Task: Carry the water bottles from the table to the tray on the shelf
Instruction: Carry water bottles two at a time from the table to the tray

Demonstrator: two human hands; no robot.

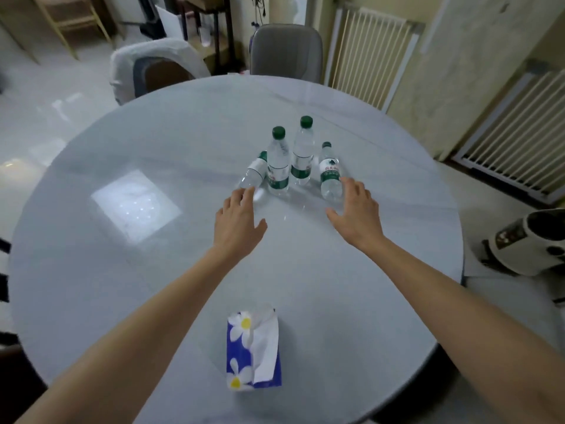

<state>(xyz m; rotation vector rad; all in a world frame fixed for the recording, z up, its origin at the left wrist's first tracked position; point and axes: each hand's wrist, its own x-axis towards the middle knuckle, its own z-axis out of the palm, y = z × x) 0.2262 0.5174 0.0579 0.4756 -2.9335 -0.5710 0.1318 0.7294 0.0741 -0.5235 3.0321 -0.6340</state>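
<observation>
Your left hand (237, 223) reaches out over the round grey table (122, 270), fingers straight and relaxed, holding nothing; its fingertips sit at the base end of the leftmost bottle (255, 172). That bottle lies on its side, clear plastic with a white and green label, its cap end pointing away from you and partly hidden behind the next one. Just to its right, two taller bottles stand upright side by side near the table's middle: the nearer upright bottle (278, 166) and the farther upright bottle (302, 154), both clear with dark green caps and green label bands. Next comes the rightmost bottle (330, 175), smaller, tilted or lying with its green cap away from you. Your right hand (356, 215) is spread and loose, gripping nothing, its fingertips just beside that bottle. Near you, a blue flowered tissue pack (253, 347) lies on the table.
</observation>
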